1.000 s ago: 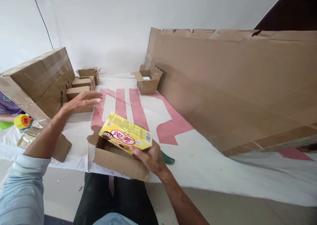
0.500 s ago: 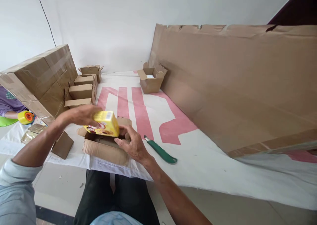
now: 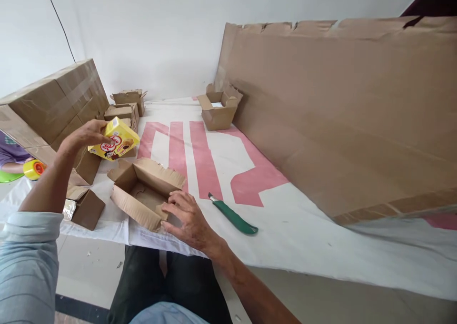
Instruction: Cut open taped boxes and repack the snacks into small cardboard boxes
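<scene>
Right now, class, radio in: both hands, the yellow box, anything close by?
Left hand holding yellow box, tilted. Right hand at right end of open carton. Green knife on cloth, right of right hand.

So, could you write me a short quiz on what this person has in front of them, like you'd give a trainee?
1. True or false: the left hand holds a yellow printed carton above the table.
2. What colour is the curved handle of the slim cutter on the white-and-pink cloth?
a) red
b) green
c) blue
3. Fill in the blank: something ____ (a colour) shows inside the small, open brown cardboard box beside the tall brown cardboard sheet.

Key: 1 true; 2 b; 3 white.
</scene>
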Motion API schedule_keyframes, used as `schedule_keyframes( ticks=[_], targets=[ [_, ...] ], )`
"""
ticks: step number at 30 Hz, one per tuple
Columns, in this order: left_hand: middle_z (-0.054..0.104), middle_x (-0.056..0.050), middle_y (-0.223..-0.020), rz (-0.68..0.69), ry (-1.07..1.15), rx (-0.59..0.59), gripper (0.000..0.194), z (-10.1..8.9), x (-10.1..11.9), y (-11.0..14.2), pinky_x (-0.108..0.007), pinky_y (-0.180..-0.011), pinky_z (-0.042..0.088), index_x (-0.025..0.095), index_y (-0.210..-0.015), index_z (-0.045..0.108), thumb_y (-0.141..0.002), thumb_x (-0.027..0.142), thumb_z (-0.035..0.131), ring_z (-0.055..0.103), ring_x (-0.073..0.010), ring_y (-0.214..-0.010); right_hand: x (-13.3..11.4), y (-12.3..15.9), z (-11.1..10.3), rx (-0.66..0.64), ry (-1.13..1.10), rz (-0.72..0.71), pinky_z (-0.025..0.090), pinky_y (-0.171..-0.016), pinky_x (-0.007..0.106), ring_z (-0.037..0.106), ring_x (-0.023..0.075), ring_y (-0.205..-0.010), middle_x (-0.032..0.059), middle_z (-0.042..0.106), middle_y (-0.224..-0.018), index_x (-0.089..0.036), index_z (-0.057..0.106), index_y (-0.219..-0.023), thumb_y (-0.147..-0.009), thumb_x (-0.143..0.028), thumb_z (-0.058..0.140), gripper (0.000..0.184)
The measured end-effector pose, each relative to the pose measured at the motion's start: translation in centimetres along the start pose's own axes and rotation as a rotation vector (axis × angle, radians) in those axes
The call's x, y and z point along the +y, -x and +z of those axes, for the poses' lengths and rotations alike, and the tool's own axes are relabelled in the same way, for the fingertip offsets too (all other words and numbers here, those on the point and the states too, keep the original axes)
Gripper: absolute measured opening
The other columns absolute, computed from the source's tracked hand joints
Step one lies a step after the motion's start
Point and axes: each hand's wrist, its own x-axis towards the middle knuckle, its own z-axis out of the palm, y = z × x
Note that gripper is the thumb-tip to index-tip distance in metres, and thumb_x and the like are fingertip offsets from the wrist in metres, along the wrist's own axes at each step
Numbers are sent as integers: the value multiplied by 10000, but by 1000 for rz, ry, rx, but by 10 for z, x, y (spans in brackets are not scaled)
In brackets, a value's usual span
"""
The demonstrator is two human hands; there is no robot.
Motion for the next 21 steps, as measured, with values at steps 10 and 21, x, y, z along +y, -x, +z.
schedule_keyframes(
  ticks=[10, 21],
  targets=[
    [779, -206, -1417, -153, -733, -171, 491, 106, -35, -22, -422, -1085, 518, 192, -1311, 758, -909, 460, 845, 706, -402, -1349, 19, 33, -32, 85, 43, -6, 603, -1145, 566, 663, 375, -1427, 127, 728, -1302, -257, 735, -1250, -946, -195, 720, 311],
    [612, -276, -1543, -132, -752, -40, 479, 125, -49, -26, -528, -1120, 516, 169, -1448, 647, -1008, 339, 730, 578, -443, -1451, 33, 65, -1, 230, 54, 139, 583, -1187, 695, 576, 461, -1532, 226, 547, -1658, -280, 383, -1757, -1007, -657, 775, 927]
  ],
)
